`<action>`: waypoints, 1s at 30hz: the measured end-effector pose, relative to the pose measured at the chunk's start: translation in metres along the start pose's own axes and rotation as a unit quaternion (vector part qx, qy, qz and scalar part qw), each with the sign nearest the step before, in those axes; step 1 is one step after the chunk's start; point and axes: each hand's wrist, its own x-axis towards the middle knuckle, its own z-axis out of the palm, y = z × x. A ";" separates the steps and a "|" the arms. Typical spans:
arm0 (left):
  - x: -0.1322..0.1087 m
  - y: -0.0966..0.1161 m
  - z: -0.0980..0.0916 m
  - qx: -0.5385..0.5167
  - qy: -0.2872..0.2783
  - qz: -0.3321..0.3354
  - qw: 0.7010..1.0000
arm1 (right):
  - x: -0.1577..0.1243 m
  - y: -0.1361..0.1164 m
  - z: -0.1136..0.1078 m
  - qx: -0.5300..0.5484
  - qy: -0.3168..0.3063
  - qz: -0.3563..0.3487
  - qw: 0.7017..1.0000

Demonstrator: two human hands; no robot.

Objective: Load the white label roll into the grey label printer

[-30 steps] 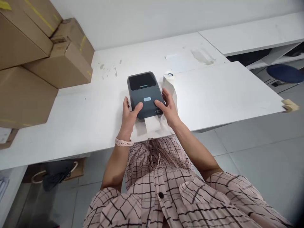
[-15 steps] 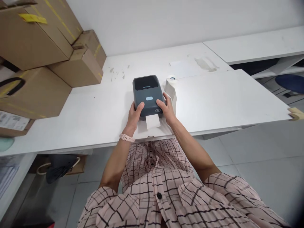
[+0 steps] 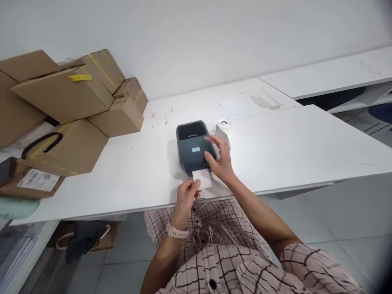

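A dark grey-blue label printer (image 3: 192, 153) sits on the white table, with a white paper label (image 3: 202, 179) sticking out of its front slot. My left hand (image 3: 186, 195), wearing a pink wristband, is closed on the label's left edge near the table's front edge. Over the printer's right side hovers my right hand (image 3: 221, 160), its thumb and fingers apart and holding nothing; whether a fingertip touches the casing I cannot tell. Just right of the printer stands a roll of white labels (image 3: 223, 132), partly hidden behind my right hand.
Cardboard boxes (image 3: 67, 94) with yellow tape are stacked at the table's left end. A flat white sheet (image 3: 234, 109) lies on the table (image 3: 294, 147) toward the back. The wall rises behind it. A dark bag (image 3: 79, 241) is below the table at left.
My left hand has left the printer's left side and taken hold of the label at the front. My right hand has lifted and opened over the right side. The camera view has tilted upward.
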 end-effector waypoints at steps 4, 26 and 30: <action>0.001 -0.003 -0.027 0.030 0.057 0.044 0.997 | 0.007 -0.018 -0.005 -0.139 -0.055 -0.215 0.965; 0.073 0.071 -0.029 0.039 0.074 0.243 0.966 | 0.017 -0.010 -0.016 0.141 -0.064 0.081 0.985; 0.115 0.081 -0.038 0.062 0.091 0.207 0.972 | 0.059 -0.018 -0.013 0.137 -0.073 0.031 0.987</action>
